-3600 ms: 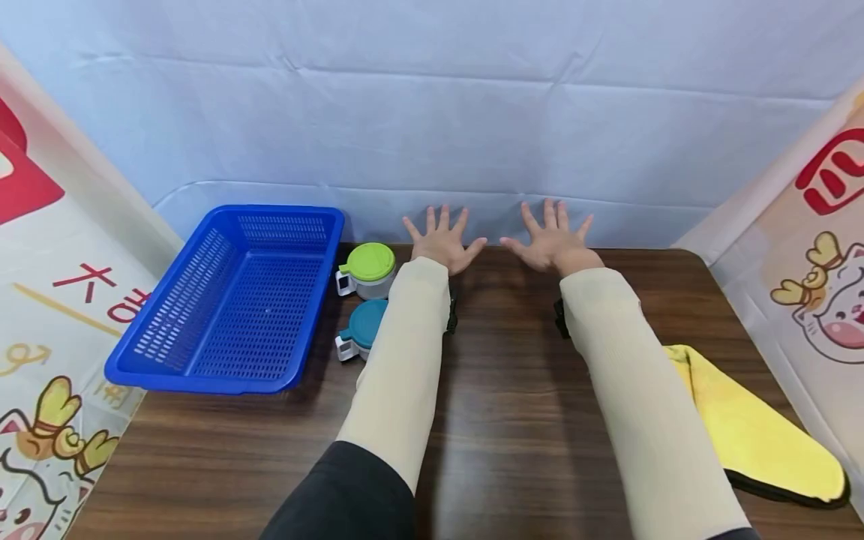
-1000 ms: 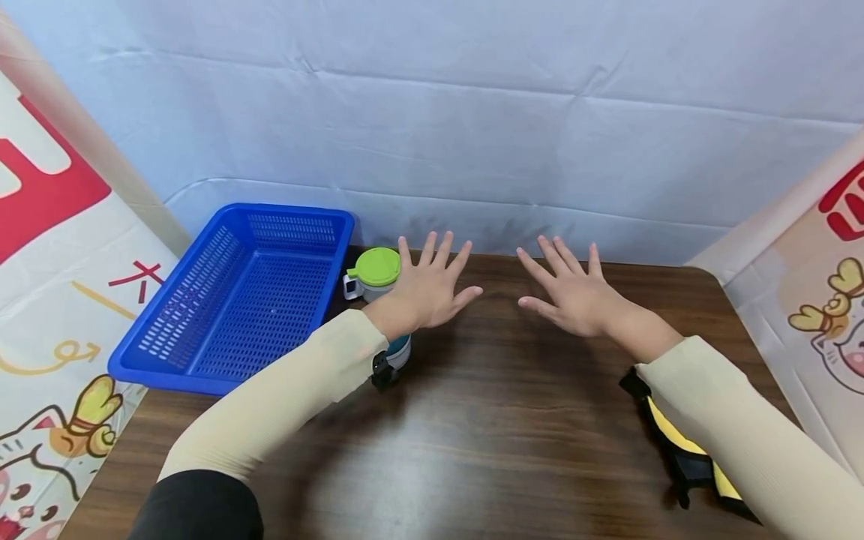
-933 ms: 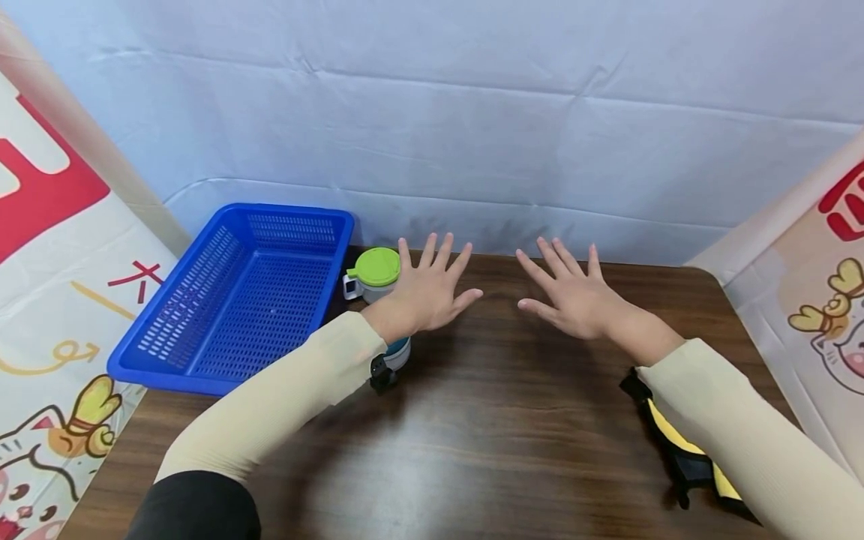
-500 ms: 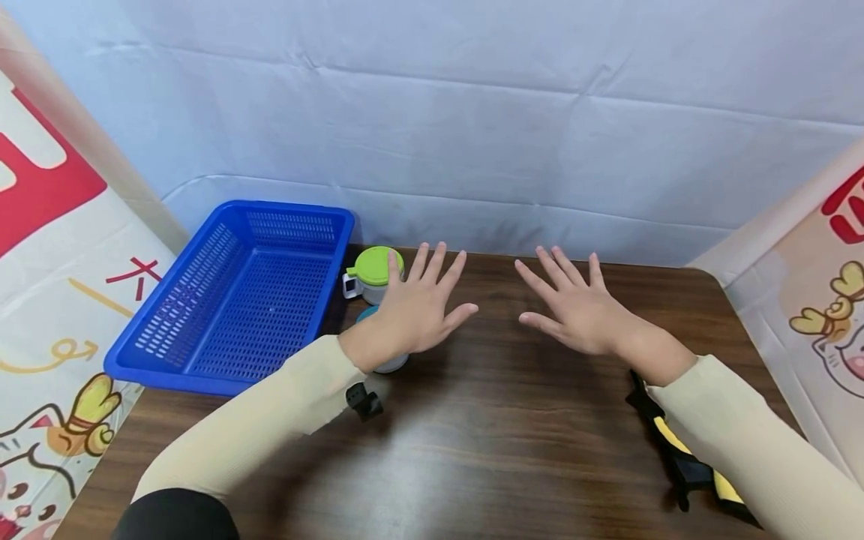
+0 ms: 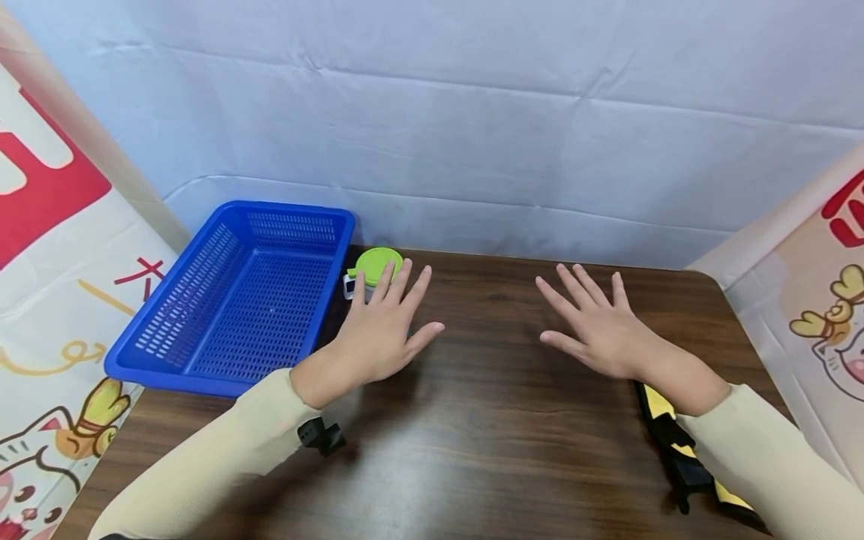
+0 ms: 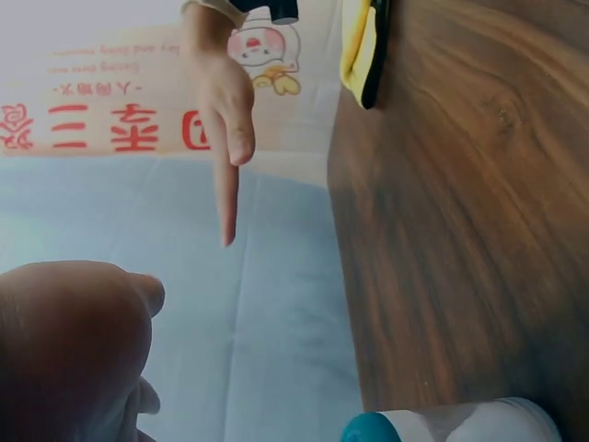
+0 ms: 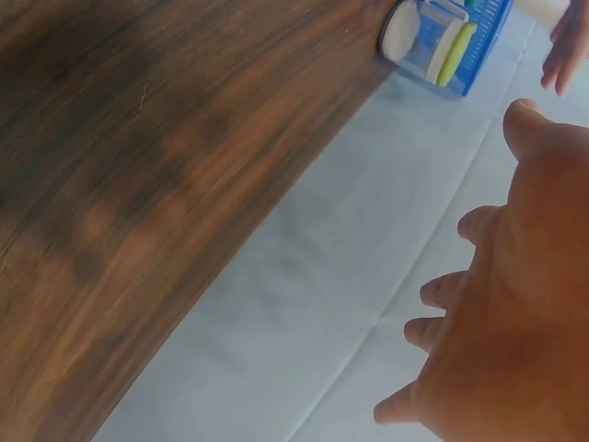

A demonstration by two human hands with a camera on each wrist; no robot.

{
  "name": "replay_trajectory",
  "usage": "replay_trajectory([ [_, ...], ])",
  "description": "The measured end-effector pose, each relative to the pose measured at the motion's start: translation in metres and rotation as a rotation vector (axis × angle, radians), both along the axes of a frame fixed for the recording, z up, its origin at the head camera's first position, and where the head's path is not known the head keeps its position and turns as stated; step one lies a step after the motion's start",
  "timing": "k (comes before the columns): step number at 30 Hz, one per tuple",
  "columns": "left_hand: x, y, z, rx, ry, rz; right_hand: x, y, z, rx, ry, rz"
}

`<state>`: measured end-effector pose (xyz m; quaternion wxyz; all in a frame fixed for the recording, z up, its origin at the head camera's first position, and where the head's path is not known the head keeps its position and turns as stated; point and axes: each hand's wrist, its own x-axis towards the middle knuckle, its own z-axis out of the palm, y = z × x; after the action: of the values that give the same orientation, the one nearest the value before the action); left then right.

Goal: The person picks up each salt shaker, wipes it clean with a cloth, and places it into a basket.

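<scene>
My left hand (image 5: 378, 330) hovers over the table with its fingers spread, holding nothing. Behind its fingertips stands a clear jar with a green lid (image 5: 378, 264) and a white handle. A second jar, with a teal lid (image 6: 371, 428), shows at the bottom of the left wrist view; in the head view my left hand almost fully covers it. My right hand (image 5: 604, 334) is also spread in the air over the right half of the table. Under its wrist and sleeve lies a yellow cloth with black edging (image 5: 656, 403), partly hidden.
A blue plastic basket (image 5: 331, 300) with slotted walls stands on the left of the brown wooden table (image 5: 472, 450). A pale blue cloth backdrop (image 5: 459, 135) rises along the back edge. Printed banners (image 5: 837, 315) hang at both sides.
Both hands have drawn back from the rear edge toward me and moved farther apart, fingers still spread. The left hand now covers the teal-lidded jar. Basket, jars and cloth stay put.
</scene>
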<state>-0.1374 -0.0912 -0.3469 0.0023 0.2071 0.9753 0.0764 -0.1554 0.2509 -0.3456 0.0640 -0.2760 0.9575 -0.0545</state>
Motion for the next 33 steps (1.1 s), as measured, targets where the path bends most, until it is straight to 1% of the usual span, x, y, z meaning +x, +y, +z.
replay_trajectory([
  [5, 0.011, -0.009, -0.005, 0.062, 0.038, -0.004, 0.007, 0.011, 0.001, -0.012, -0.011, -0.028],
  [9, 0.019, -0.016, -0.013, 0.103, 0.047, 0.005, 0.013, 0.019, -0.002, -0.025, -0.019, -0.04],
  [13, 0.026, -0.023, -0.021, 0.139, 0.038, 0.03, 0.019, 0.029, -0.006, -0.035, -0.027, -0.061],
  [20, 0.032, -0.033, -0.034, 0.182, 0.006, 0.086, 0.028, 0.042, -0.012, -0.05, -0.033, -0.095],
  [23, 0.034, -0.034, -0.041, 0.211, 0.018, 0.113, 0.031, 0.047, -0.015, -0.057, -0.032, -0.108],
  [26, 0.036, -0.034, -0.051, 0.243, 0.039, 0.136, 0.035, 0.053, -0.019, -0.065, -0.036, -0.12],
  [30, 0.04, -0.035, -0.064, 0.279, 0.074, 0.171, 0.042, 0.063, -0.027, -0.076, -0.065, -0.141],
  [33, 0.042, -0.037, -0.071, 0.297, 0.091, 0.197, 0.047, 0.071, -0.033, -0.08, -0.092, -0.17],
])
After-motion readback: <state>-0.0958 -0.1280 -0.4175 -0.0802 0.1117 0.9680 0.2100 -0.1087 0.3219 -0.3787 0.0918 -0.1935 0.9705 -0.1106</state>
